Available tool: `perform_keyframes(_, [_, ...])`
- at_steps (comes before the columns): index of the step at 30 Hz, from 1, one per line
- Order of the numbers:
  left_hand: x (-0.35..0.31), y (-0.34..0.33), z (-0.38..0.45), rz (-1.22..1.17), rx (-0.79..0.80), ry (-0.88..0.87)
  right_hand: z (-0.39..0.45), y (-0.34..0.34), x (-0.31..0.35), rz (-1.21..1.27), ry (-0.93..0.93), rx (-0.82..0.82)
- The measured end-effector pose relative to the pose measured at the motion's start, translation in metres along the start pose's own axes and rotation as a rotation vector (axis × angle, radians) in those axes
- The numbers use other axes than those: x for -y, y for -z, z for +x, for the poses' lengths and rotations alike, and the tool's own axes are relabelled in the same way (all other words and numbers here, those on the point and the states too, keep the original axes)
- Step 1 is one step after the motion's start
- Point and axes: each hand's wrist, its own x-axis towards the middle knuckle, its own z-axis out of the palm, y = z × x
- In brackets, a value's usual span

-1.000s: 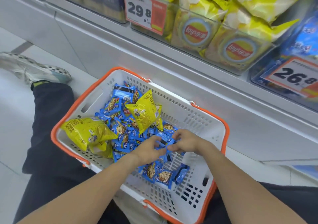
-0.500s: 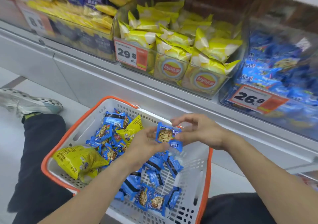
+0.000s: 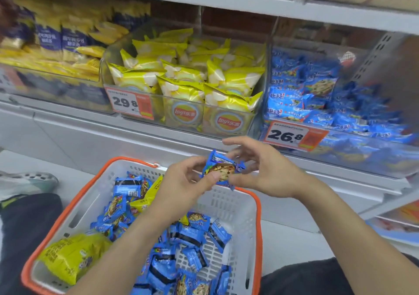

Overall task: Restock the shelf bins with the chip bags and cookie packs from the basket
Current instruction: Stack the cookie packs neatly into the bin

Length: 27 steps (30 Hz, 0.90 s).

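Between both hands, above the basket's far rim, is a small bunch of blue cookie packs (image 3: pixel 221 169). My left hand (image 3: pixel 181 182) pinches it with the thumb on its front. My right hand (image 3: pixel 267 170) curls its fingers round its right side. Below stands the white basket with an orange rim (image 3: pixel 241 213), holding several loose blue cookie packs (image 3: pixel 192 233) and two yellow chip bags, one at the front left (image 3: pixel 70 256) and one further back (image 3: pixel 148 196). On the shelf, a clear bin of yellow chip bags (image 3: pixel 186 83) stands left of a clear bin of blue cookie packs (image 3: pixel 317 95).
Price tags read 29.8 (image 3: pixel 129 104) on the chip bin and 26.8 (image 3: pixel 292 136) on the cookie bin. A further bin of dark blue and yellow packs (image 3: pixel 56 45) is at the left. My dark-trousered leg and a shoe (image 3: pixel 27 181) lie left of the basket.
Both hands have lifted cookie packs out of the basket, up and toward the shelf. My view has tilted upward, so the shelf bins show more fully.
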Motion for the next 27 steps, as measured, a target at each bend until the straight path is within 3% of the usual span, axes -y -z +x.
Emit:
perform_keyframes(3, [-0.012,0.004,0.013,0.304,0.091,-0.122,-0.005,0.007,0.007,0.015,0.084,0.005])
perform_keyframes(6, [-0.031,0.0,0.022,0.415,0.068,-0.201,-0.008,0.013,0.015,-0.006,0.13,-0.011])
perform_keyframes(13, [-0.059,-0.013,0.035,0.071,0.041,-0.243,-0.012,0.049,0.022,0.302,0.244,-0.183])
perform_keyframes(15, [-0.068,-0.021,0.04,0.095,0.017,-0.313,-0.016,0.054,0.024,0.279,0.267,-0.278])
perform_keyframes(19, [-0.083,-0.038,0.049,0.272,-0.028,-0.505,-0.025,0.069,0.027,-0.036,0.313,-0.519])
perform_keyframes(23, [-0.103,-0.057,0.059,0.34,-0.133,-0.638,-0.035,0.093,0.029,-0.082,0.42,-0.689])
perform_keyframes(27, [-0.106,-0.066,0.079,0.634,-0.204,-0.76,-0.033,0.119,0.011,-0.052,0.381,-0.993])
